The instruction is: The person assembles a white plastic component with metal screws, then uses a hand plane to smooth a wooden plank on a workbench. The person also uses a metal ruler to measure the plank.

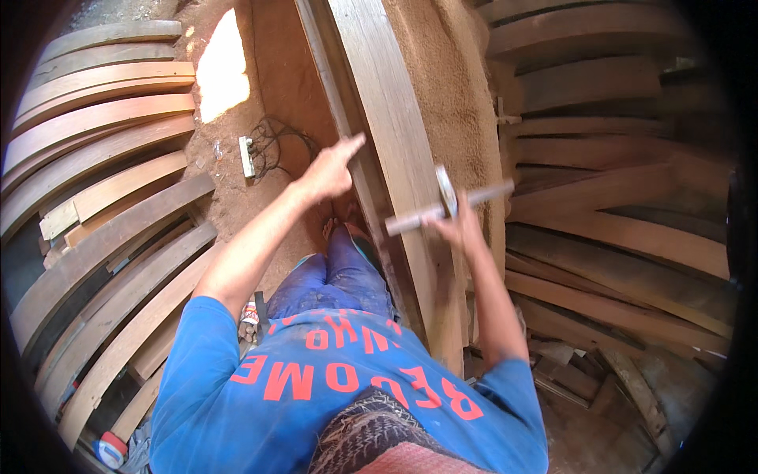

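A long pale wooden plank (391, 103) runs away from me, its narrow darker side (335, 87) facing left. At that left edge is my left hand (332, 170), with the index finger stretched out over the wood and the other fingers partly hidden. It holds nothing that I can see. My right hand (458, 225) grips what looks like a wooden marking gauge (414, 219), a straight bar crossed by a short upright piece (447, 189). The gauge lies across the right part of the plank, its far end reaching past the right edge. Whether it touches the wood I cannot tell.
Curved wooden pieces (103, 134) are stacked on the left, and more timber (616, 158) on the right. A white power strip (247, 156) with tangled dark cable (276, 142) lies on the sawdust-covered floor (229, 205). Heaped sawdust (466, 95) borders the plank.
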`<state>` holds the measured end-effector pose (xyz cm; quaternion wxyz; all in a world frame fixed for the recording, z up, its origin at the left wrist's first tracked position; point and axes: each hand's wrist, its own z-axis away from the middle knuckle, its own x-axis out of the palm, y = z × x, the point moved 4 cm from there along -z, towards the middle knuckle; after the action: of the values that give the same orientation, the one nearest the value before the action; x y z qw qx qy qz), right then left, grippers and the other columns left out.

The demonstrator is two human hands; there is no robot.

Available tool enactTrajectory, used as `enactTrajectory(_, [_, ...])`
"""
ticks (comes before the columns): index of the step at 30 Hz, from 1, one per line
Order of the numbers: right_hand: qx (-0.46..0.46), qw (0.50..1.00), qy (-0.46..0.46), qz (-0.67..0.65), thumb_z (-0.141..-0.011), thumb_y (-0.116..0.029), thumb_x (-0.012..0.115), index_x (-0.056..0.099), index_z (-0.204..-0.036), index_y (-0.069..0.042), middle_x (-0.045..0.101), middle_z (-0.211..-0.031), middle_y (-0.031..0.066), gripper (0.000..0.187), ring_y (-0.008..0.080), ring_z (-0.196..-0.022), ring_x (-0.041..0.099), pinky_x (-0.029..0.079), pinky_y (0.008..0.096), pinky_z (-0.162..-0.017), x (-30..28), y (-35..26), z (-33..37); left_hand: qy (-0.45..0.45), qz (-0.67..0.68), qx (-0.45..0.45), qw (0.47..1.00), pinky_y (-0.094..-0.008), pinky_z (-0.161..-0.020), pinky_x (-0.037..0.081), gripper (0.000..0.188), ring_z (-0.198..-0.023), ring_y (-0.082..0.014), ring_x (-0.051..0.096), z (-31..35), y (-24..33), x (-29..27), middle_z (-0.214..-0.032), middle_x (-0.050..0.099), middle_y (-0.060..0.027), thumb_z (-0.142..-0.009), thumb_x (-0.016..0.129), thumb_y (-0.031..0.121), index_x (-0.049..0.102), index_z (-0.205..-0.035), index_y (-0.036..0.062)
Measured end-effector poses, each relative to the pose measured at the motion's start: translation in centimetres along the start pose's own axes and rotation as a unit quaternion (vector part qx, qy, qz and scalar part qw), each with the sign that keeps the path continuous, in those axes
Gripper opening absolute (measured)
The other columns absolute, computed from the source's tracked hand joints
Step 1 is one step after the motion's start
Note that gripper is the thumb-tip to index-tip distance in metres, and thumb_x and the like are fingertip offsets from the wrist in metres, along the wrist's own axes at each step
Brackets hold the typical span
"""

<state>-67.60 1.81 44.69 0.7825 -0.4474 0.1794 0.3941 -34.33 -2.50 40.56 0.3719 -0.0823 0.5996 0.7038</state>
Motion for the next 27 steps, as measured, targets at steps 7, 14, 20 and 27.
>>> enactTrajectory(7, [0.042, 0.999, 0.005, -0.015, -0.065, -0.04, 0.098, 0.052, -0.132, -0.002, 0.07, -0.118, 0.0312, 0.09, 0.0463, -0.115, 0.068, 0.055, 0.0505, -0.096, -0.1, -2.6, -1.7, -0.132, -0.147, -0.082, 0.977, -0.0728, -0.121, 0.022, 0.114, -0.16, -0.043, 0.009, -7.1, -2.0, -4.8, -0.172, 0.013, -0.0236, -0.071, 0.065, -0.006, 0.002, -0.166, -0.0001])
enactTrajectory(14, [-0.095, 0.993, 0.07, 0.001, -0.065, -0.06, 0.094, 0.052, -0.129, 0.005, 0.066, -0.12, 0.0361, 0.1, 0.0479, -0.115, 0.067, 0.056, 0.0507, -0.096, -2.4, -29.0, -35.4, -0.237, -0.094, -0.064, 0.965, -0.0736, -0.121, 0.021, 0.117, -0.16, -0.0445, 0.002, -7.9, -2.1, -7.2, -0.172, 0.015, -0.0218, -0.069, 0.066, -0.008, -0.001, -0.165, 0.0009])
enactTrajectory(20, [-0.069, 0.996, 0.03, 0.048, -0.065, -0.066, 0.091, 0.052, -0.133, 0.008, 0.065, -0.125, 0.036, 0.107, 0.0453, -0.121, 0.066, 0.055, 0.0497, -0.102, -4.1, -36.9, -43.7, -0.275, 0.001, -0.024, 0.961, -0.0655, -0.124, 0.022, 0.096, -0.16, -0.0395, 0.012, -8.9, -3.0, -12.0, -0.17, 0.025, -0.0221, -0.072, 0.054, -0.012, 0.024, -0.163, 0.0])
enactTrajectory(27, [0.022, 1.0, -0.016, -0.005, -0.067, -0.058, 0.092, 0.051, -0.134, -0.001, 0.069, -0.117, 0.0327, 0.097, 0.0481, -0.113, 0.067, 0.055, 0.0542, -0.094, -3.4, -24.0, -27.8, 0.017, -0.141, -0.065, 0.988, -0.0447, -0.124, 0.036, 0.086, -0.151, -0.0409, 0.037, -25.0, -13.8, -29.8, -0.16, 0.041, -0.0259, -0.077, 0.051, -0.01, 0.037, -0.16, 0.007])
